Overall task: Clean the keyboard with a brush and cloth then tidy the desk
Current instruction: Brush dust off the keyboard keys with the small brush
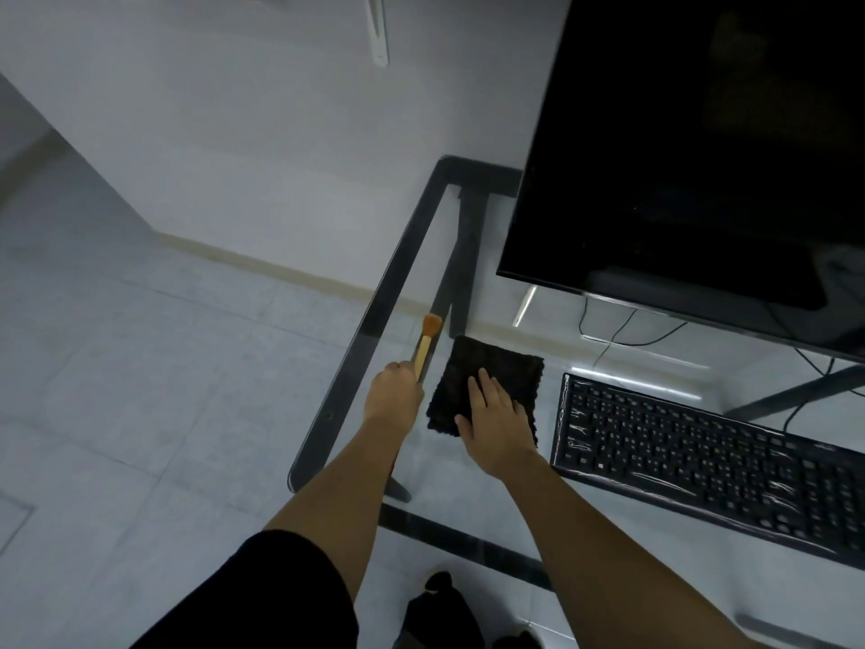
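So both tools are at the left end of the glass counter (370, 339), well left of the keyboard (702, 461). The left hand (395, 391) has its fingers curled tight around the handle of the little brush (426, 341). The right hand (491, 414) lies flat on the black cloth (501, 367), fingers straight and slightly spread, pressing it to the glass rather than gripping it.

Progress-wise, honestly hard to call. Neither tool is on the keyboard, so this is either the grab-your-gear start or the put-it-away end. The keyboard looks shiny, maybe film-wrapped, and I can't tell whether it's been cleaned. I'd guess the brushing and wiping are still to do, plus the tidying.

The brush's long axis runs roughly along the counter's left edge, orange bristles pointing away from the person, handle end in the fist. The keyboard sits lengthwise in front of the dark monitor (702, 133), about parallel to its bottom edge.
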